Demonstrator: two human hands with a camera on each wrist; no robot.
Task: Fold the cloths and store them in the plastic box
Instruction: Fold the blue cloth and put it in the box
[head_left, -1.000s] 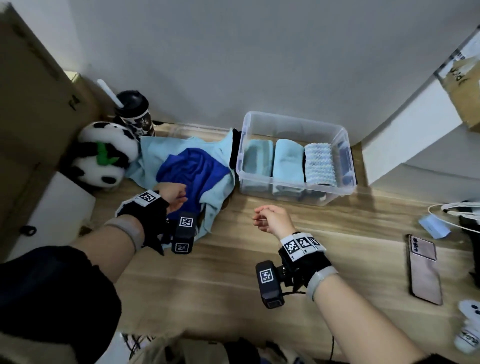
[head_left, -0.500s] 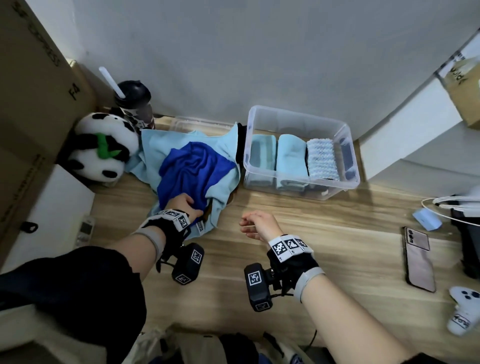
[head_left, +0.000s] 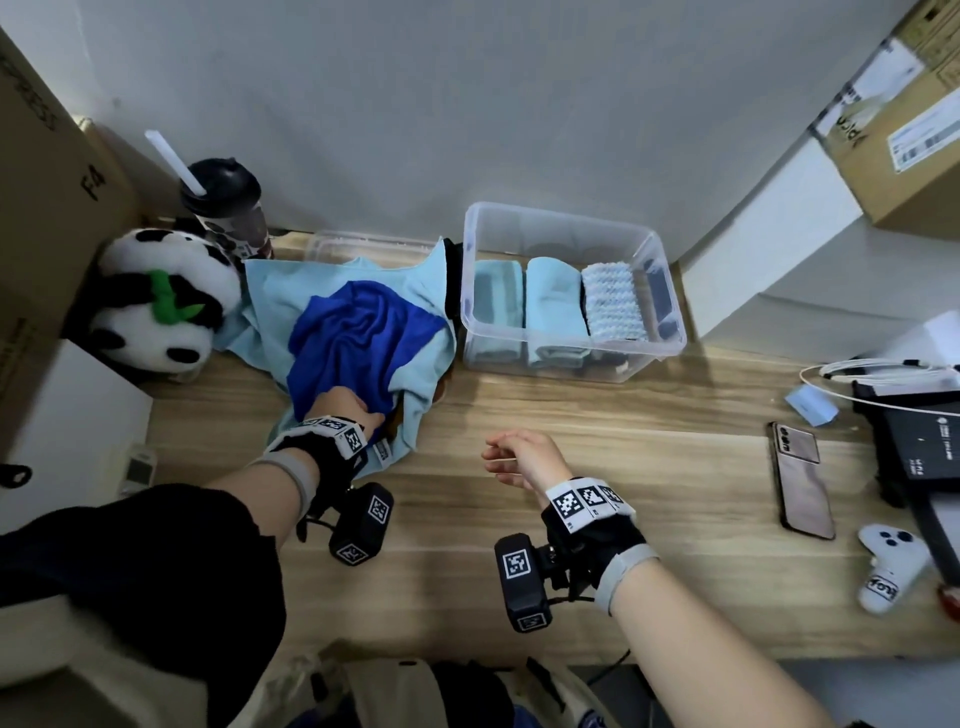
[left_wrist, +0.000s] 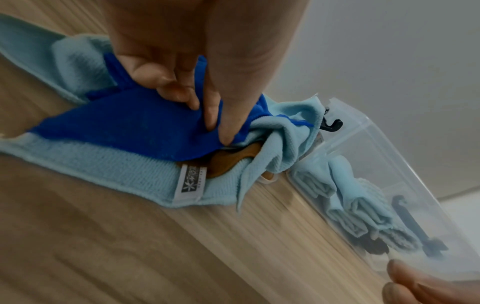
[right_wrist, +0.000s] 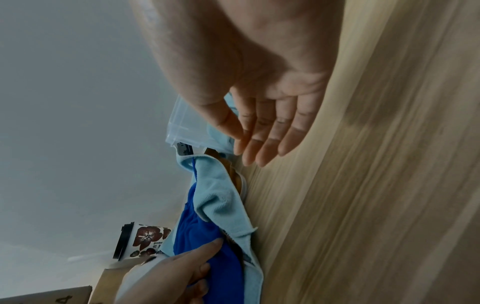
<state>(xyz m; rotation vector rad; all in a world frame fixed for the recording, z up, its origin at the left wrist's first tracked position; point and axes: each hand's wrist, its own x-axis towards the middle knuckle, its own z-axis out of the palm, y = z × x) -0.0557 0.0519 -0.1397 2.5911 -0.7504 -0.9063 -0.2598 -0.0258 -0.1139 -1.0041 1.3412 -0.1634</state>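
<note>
A plush panda (head_left: 156, 301) lies at the far left by a lidded cup (head_left: 228, 208) with a straw. Beside them, a crumpled royal-blue cloth (head_left: 358, 338) of soft nap lies atop a ribbed pale-blue cloth (head_left: 270, 296); the left hand (head_left: 343, 408) pinches the blue cloth's near edge. The right hand (head_left: 524, 457) hovers over the wood-grain desk (head_left: 649, 457), fingers loose, holding nothing. A clear plastic box (head_left: 571, 358) against the grey wall holds three folded cloths side by side. A phone (head_left: 802, 478) lies at right.
</note>
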